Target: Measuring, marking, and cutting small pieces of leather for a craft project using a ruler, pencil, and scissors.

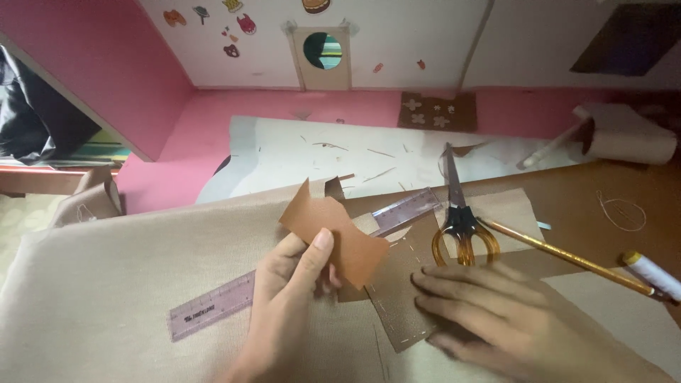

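My left hand pinches a small wavy-edged brown cut-out piece and holds it up above a beige fabric sheet. My right hand lies flat, fingers together, pressing on a darker brown sheet just right of the cut-out. A clear pinkish ruler runs diagonally beneath my left hand. Scissors with amber handles lie closed just beyond my right fingertips.
A gold pencil and a white marker lie at right on the brown surface. A roll of beige material sits at the far right. White paper with scraps lies ahead, before pink and white walls with stickers.
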